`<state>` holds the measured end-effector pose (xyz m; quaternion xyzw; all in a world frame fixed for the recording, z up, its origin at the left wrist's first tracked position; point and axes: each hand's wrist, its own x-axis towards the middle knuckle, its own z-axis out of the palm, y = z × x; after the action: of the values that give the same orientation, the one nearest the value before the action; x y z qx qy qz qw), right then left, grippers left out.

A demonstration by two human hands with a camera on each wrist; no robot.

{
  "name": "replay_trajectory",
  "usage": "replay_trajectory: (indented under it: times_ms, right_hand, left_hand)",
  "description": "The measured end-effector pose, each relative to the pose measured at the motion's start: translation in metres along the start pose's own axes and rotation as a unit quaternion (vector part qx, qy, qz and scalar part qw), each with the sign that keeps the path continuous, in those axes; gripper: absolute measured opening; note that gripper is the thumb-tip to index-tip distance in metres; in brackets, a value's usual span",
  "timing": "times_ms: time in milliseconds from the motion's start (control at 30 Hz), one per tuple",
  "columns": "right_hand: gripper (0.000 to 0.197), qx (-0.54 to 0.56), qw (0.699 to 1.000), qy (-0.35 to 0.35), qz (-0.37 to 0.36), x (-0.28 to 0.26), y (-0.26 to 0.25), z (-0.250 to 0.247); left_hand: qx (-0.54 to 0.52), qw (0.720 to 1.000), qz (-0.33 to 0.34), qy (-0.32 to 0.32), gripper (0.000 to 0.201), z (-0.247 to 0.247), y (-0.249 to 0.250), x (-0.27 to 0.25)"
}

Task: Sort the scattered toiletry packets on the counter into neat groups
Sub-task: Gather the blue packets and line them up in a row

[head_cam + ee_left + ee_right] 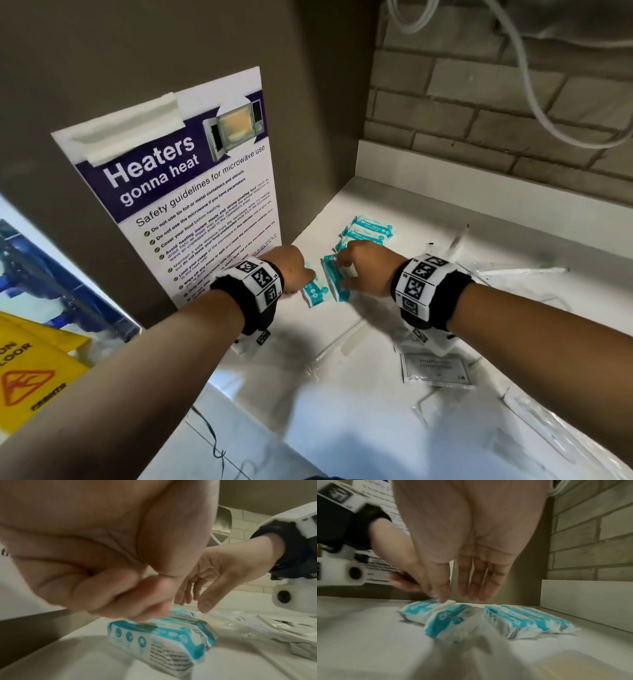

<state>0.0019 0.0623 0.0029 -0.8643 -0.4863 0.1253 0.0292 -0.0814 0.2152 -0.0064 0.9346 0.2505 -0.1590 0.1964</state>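
Several teal-and-white packets lie on the white counter (342, 394). Two sit under my hands: one (315, 292) by the left hand, one (334, 279) tilted beside it. A neat group (371, 230) lies further back near the wall. My left hand (310, 275) hovers with loosely curled fingers bunched against the thumb, tips just over the nearest packet (159, 635); no grip shows. My right hand (462, 596) points straight fingers down over the packets, its thumb (442, 599) touching the white end of the left packet (419, 609).
A microwave safety poster (191, 192) leans on the left wall close to my left wrist. A brick wall (496, 113) and white upstand close the back. Clear wrappers and a white shampoo sachet (436, 368) lie to the right. A yellow floor sign (34, 373) stands below left.
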Motion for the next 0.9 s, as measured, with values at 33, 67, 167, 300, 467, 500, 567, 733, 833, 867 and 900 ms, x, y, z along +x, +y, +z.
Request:
replay_trajectory:
  times_ms: [33, 67, 167, 300, 467, 500, 567, 733, 833, 867, 900]
  right_hand:
    - [0.035, -0.006, 1.000, -0.007, 0.002, -0.003, -0.004, 0.004]
    - [0.036, -0.009, 1.000, -0.011, -0.001, -0.006, -0.007, 0.009]
    - [0.032, -0.005, 1.000, 0.000, -0.010, -0.012, -0.010, 0.023]
    - [0.031, 0.010, 1.000, 0.004, -0.023, -0.019, -0.004, 0.021]
    - [0.037, 0.003, 1.000, -0.002, -0.004, -0.018, 0.002, 0.010]
    - [0.035, 0.004, 1.000, -0.002, 0.001, -0.016, 0.002, 0.010]
    - [0.029, 0.006, 1.000, 0.000, 0.001, -0.011, 0.004, 0.010]
    - [0.023, 0.017, 1.000, 0.016, 0.007, -0.001, 0.013, 0.013]
    - [0.022, 0.026, 0.999, 0.022, 0.007, 0.004, 0.018, 0.014]
    - [0.022, 0.028, 0.999, 0.023, 0.006, 0.005, 0.019, 0.014]
    - [0.023, 0.031, 0.999, 0.025, 0.006, 0.005, 0.020, 0.014]
  left_hand:
    - [0.015, 0.999, 0.022, 0.031, 0.025, -0.001, -0.001, 0.002]
    - [0.007, 0.998, 0.040, 0.048, 0.022, -0.001, -0.002, 0.003]
    - [0.009, 0.998, 0.058, 0.028, 0.042, 0.005, -0.009, 0.005]
    - [0.010, 0.997, 0.078, 0.024, 0.058, 0.012, -0.018, 0.005]
    - [-0.012, 0.994, 0.101, 0.029, 0.053, 0.011, -0.015, 0.002]
    - [-0.020, 0.994, 0.103, 0.029, 0.051, 0.011, -0.015, 0.003]
    - [-0.029, 0.994, 0.104, 0.028, 0.046, 0.011, -0.015, 0.004]
    - [-0.055, 0.993, 0.098, 0.031, 0.036, 0.012, -0.020, 0.012]
    - [-0.070, 0.992, 0.102, 0.034, 0.037, 0.014, -0.019, 0.014]
    - [-0.074, 0.992, 0.101, 0.036, 0.038, 0.014, -0.017, 0.015]
    - [-0.077, 0.991, 0.099, 0.036, 0.039, 0.015, -0.016, 0.016]
